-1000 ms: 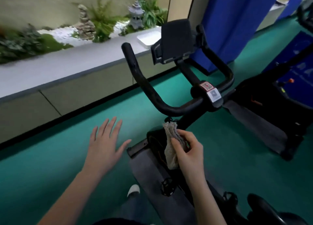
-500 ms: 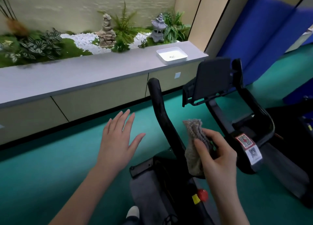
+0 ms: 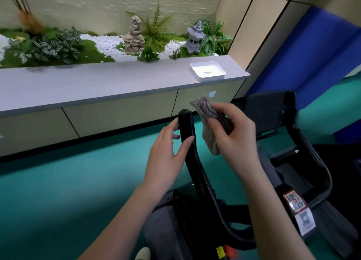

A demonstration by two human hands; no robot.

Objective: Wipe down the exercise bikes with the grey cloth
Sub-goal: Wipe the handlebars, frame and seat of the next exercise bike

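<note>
Your right hand pinches the bunched grey cloth just right of the handlebar tip, apparently clear of it; your left hand lies loose and uncurled against the bar's left side. The cloth looks soft, light and floppy, so wrap it round the stiff bar and squeeze.

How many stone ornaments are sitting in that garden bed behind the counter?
2. A brown rock stack stands mid-bed among white pebbles; a grey pagoda lantern stands to its right beside the ferns. Foliage may hide smaller ones.
</note>
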